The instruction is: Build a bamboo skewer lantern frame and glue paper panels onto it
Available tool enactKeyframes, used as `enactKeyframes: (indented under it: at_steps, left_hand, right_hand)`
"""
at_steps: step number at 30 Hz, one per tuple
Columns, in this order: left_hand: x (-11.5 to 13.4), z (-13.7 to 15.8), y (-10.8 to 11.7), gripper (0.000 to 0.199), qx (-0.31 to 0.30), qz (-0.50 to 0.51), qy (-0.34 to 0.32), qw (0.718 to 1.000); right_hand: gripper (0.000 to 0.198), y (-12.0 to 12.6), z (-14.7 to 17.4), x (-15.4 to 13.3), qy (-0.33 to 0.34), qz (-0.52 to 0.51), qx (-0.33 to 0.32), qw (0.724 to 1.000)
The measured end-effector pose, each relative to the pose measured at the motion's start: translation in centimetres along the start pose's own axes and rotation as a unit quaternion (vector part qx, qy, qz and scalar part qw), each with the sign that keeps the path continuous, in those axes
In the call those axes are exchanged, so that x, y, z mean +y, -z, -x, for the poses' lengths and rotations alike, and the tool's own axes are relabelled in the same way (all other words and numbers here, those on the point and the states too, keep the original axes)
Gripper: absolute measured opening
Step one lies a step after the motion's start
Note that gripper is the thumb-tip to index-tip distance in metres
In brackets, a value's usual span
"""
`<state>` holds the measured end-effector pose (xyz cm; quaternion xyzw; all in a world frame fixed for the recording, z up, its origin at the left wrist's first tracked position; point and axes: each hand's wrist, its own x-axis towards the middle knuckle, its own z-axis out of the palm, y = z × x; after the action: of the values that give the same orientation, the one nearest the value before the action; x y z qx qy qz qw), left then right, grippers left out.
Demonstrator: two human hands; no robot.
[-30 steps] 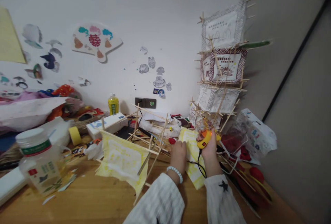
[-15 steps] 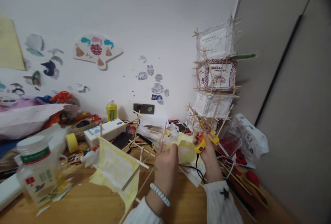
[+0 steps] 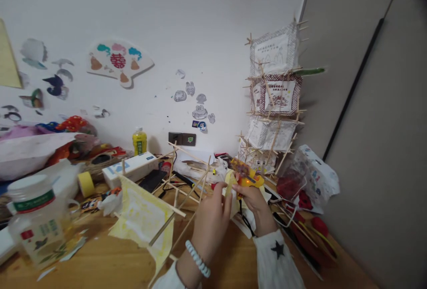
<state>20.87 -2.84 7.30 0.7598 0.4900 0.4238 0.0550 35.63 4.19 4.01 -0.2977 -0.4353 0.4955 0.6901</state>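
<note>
My left hand [image 3: 210, 218] is closed on the edge of a yellow-bordered sheet [image 3: 229, 186], which stands up between its fingers. My right hand [image 3: 256, 202] grips a yellow hot glue gun [image 3: 251, 179] with a small orange light glowing on it. Its fingertips are close to the sheet, and I cannot tell if they touch it. Left of my hands stands a frame of thin wooden sticks [image 3: 175, 198]. Another yellow-edged panel [image 3: 143, 206] hangs on that frame. Where the glue gun's nozzle points is hard to make out.
A lantern-like tower of sticks and printed panels [image 3: 278, 93] rises at the back right. Plastic bags [image 3: 312, 178] lie beside it. To the left are a clear jar [image 3: 36, 222], a tape roll [image 3: 86, 184], a white box [image 3: 131, 167] and a yellow bottle [image 3: 139, 141].
My right hand has brought the glue gun leftward, close to my left hand. The sheet is now raised between the two hands. The whole view has shifted slightly.
</note>
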Motion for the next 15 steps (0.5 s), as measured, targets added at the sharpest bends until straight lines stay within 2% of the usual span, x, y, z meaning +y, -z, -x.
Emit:
enactKeyframes:
  at_steps: [3,5,7,9,12,15]
  left_hand:
    - [-0.6,2.1,0.4,0.030,-0.039,0.038,0.025,0.998]
    - [-1.4,3.9,0.6,0.028,-0.039,0.047,0.001,0.998]
    - [-2.1,5.5,1.1,0.020,-0.013,0.036,-0.043,0.998]
    - [-2.4,6.8,2.0,0.015,0.025,0.004,-0.110,0.994]
    - [-2.4,7.8,3.9,0.014,0.116,-0.059,-0.185,0.974]
    - [-2.0,7.7,5.8,0.020,0.223,-0.141,-0.168,0.950]
  right_hand:
    - [0.024,0.1,-0.5,-0.5,0.034,-0.023,0.032,0.999]
    - [0.022,0.2,-0.8,-0.8,0.057,-0.041,0.050,0.996]
    - [0.023,0.4,-0.8,-1.1,0.073,-0.060,0.059,0.994]
    - [0.025,0.6,-0.8,-1.1,0.078,-0.076,0.059,0.992]
    - [0.029,0.5,-0.7,-0.8,0.063,-0.091,0.052,0.992]
    - [0.031,0.3,-0.7,-0.4,0.042,-0.094,0.046,0.994]
